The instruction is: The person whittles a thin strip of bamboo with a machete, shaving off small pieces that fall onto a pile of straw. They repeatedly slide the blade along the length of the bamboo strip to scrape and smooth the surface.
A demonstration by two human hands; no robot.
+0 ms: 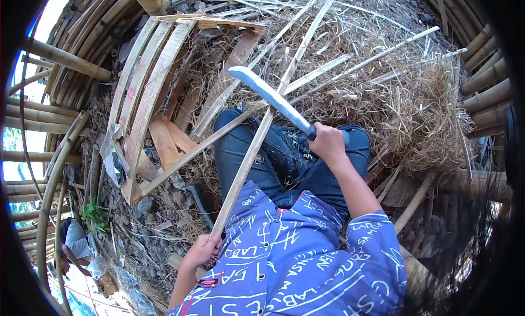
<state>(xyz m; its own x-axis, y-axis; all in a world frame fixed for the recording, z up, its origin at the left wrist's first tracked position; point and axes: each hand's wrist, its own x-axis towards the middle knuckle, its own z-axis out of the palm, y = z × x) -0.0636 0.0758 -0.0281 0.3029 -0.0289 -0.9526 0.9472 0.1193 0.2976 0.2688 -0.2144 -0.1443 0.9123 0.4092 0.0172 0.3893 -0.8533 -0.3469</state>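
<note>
In my right hand (327, 142) is the dark handle of a machete (257, 85), its long pale blade pointing up and to the left. My left hand (203, 251), low beside my shirt, grips the near end of a long bamboo strip (240, 176). That strip slants up over my crossed legs (284, 157) toward the far side. The blade overlaps the strip above my knees. A second thin strip (197, 150) lies across my knee, reaching toward the left.
Slatted wooden crate (139, 91) stands at left with broken boards. Bamboo shavings (415, 119) heap on the right, with loose strips (317, 74) across them. A dark-handled tool (199, 204) rests by my left side. Bamboo-pole walls enclose both sides; another person (76, 242) is at lower left.
</note>
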